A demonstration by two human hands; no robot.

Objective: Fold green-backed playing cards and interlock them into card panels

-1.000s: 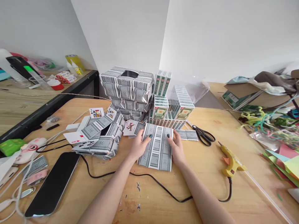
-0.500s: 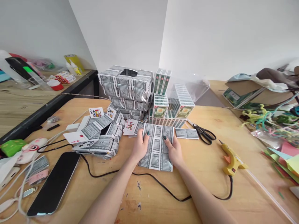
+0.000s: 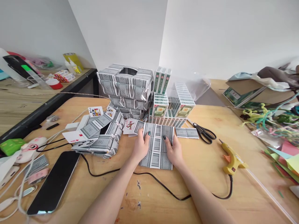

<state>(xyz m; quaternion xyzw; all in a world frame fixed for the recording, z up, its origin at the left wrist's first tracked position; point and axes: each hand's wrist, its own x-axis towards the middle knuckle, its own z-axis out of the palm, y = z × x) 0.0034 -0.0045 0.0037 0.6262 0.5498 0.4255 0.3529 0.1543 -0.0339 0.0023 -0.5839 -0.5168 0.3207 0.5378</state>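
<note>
A flat panel of joined playing cards [image 3: 157,144], patterned backs facing up, is held just over the table. My left hand [image 3: 140,145] grips its left edge, thumb on top. On the opposite edge, my right hand [image 3: 174,151] is closed the same way, its thumb pressing the face. Fingers beneath the panel are hidden. Behind my left hand lie loose cards, among them a joker [image 3: 130,126]. Just past my right hand is a pair of face-down cards [image 3: 187,133], beside black-handled scissors [image 3: 205,133].
A stacked box made of cards [image 3: 126,85] stands behind, beside boxed card decks [image 3: 184,102]. At left are another card-built piece [image 3: 106,141] and a phone [image 3: 54,183]. A yellow glue gun [image 3: 232,160] lies right; its black cord [image 3: 161,185] crosses in front, under my forearms.
The view has shifted very slightly. Both hands keep their hold on the card panel, which stays almost in the same place.
</note>
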